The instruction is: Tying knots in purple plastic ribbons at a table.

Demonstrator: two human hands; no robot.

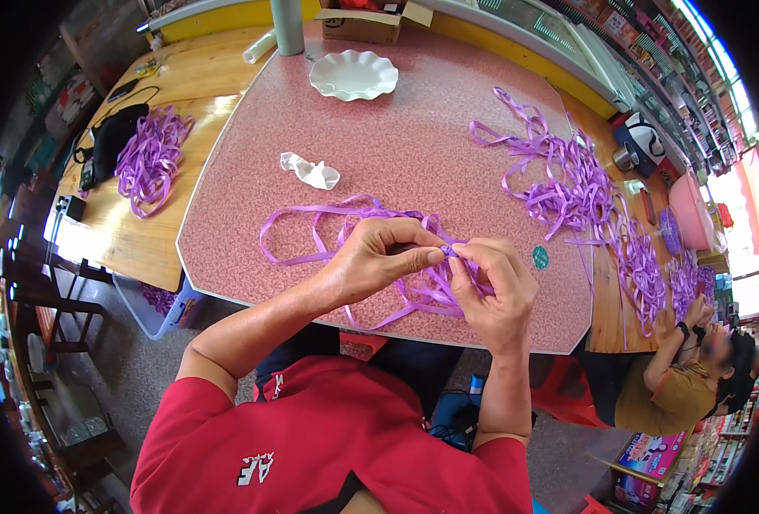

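Over the pink desk (234,214), where its loops lay, the purple ribbon (435,289) was pinched at a bunched spot by the left hand (383,250) and right hand (501,289), thumbs against forefingers — likely light, limp and slippery, so best gripped beside that bunch.

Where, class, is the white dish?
In the head view, the dish stands toward the far side of the pink tabletop, right of the green post, in front of the cardboard box.

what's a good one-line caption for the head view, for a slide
Left hand and right hand pinch a purple ribbon over a pink table, a white scalloped dish beyond.
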